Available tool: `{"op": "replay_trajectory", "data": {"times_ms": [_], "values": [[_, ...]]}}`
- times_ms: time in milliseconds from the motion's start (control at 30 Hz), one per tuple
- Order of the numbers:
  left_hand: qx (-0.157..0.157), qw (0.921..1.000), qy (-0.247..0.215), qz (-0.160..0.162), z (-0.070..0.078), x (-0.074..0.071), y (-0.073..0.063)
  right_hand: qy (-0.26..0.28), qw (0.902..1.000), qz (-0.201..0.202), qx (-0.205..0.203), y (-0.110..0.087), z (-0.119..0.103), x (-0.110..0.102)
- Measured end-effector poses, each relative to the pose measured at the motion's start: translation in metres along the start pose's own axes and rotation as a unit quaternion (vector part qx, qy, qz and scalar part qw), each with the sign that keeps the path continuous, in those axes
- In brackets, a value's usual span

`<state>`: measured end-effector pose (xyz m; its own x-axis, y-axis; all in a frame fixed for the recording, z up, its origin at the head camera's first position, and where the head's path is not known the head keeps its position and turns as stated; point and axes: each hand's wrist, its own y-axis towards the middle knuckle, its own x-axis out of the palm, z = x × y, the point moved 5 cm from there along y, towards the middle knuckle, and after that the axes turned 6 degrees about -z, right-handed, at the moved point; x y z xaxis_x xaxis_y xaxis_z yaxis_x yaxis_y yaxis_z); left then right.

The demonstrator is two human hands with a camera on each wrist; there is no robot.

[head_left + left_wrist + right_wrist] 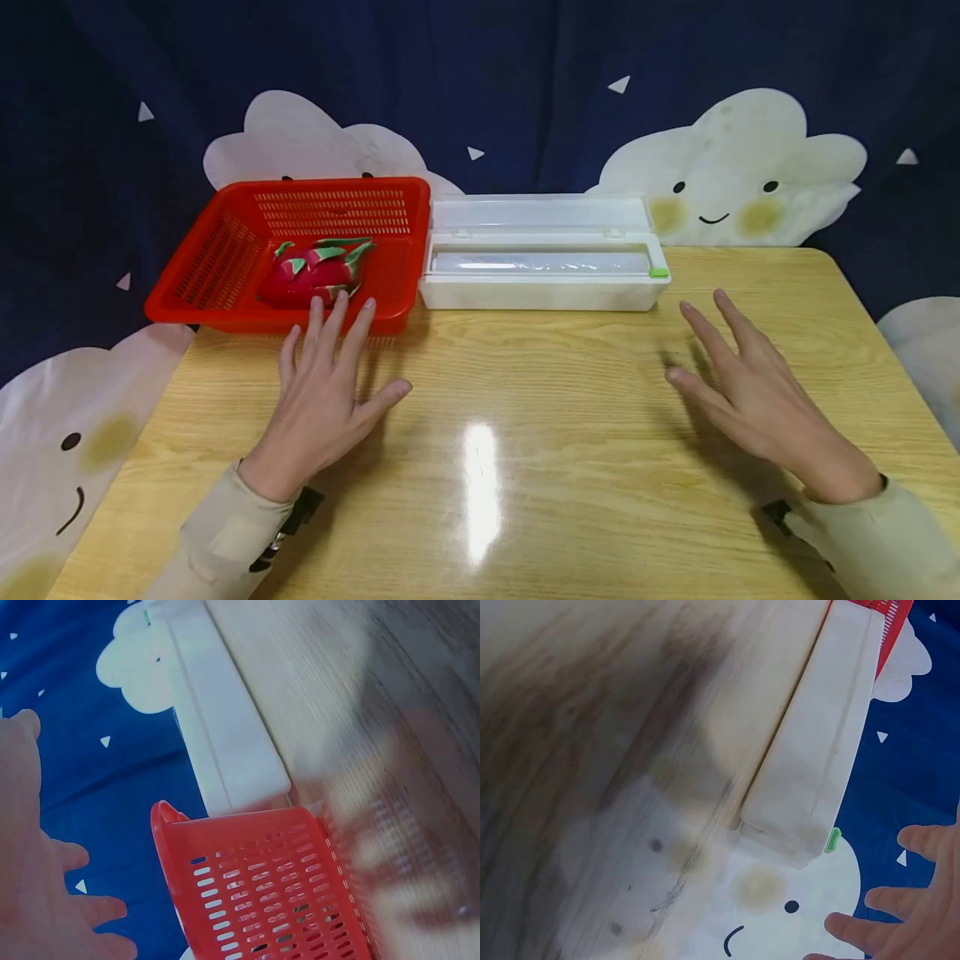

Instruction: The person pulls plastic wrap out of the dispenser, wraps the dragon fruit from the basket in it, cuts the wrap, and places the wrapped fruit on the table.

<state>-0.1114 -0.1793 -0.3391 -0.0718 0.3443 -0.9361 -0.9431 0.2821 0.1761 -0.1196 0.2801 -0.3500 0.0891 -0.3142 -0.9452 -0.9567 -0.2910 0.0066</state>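
My left hand (pixel 318 400) hovers with spread fingers in front of a red plastic basket (pixel 408 250), its fingertips overlapping the near rim in the head view. Inside the basket lies a dragon fruit (pixel 300 279), pink with green-tipped scales. To the basket's right stands a white cling film box (pixel 540 293), lid raised, with a roll of clear film (pixel 540 262) showing in it. A green slider (pixel 658 272) sits at its right end. My right hand (pixel 750 392), fingers apart and holding nothing, is off the box's front right corner.
Both things stand along the far side of a wooden table (pixel 562 400). Behind it hangs a dark blue curtain (pixel 517 92) with white smiling clouds. The basket's left side reaches past the table's left edge.
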Motion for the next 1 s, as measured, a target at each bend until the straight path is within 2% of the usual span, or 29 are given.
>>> {"op": "replay_trajectory", "data": {"times_ms": [100,300,533,633,1000], "values": [[0.015,0.9998,-0.010,0.009,0.000,0.001,0.005,0.002,0.9999,0.009,-0.007,0.004,-0.004,-0.002],[0.066,0.9972,-0.027,0.020,0.005,0.003,0.020,0.018,0.9989,0.030,-0.030,0.013,-0.011,-0.004],[0.123,0.9908,-0.055,-0.013,0.020,0.007,0.032,0.017,0.9968,0.052,-0.058,0.025,-0.020,-0.005],[0.143,0.9879,-0.057,-0.014,0.028,0.009,0.037,0.022,0.9961,0.058,-0.063,0.028,-0.021,-0.005],[0.161,0.9844,-0.072,0.008,0.041,0.015,0.059,0.026,0.9913,0.086,-0.096,0.044,-0.026,-0.004]]}}
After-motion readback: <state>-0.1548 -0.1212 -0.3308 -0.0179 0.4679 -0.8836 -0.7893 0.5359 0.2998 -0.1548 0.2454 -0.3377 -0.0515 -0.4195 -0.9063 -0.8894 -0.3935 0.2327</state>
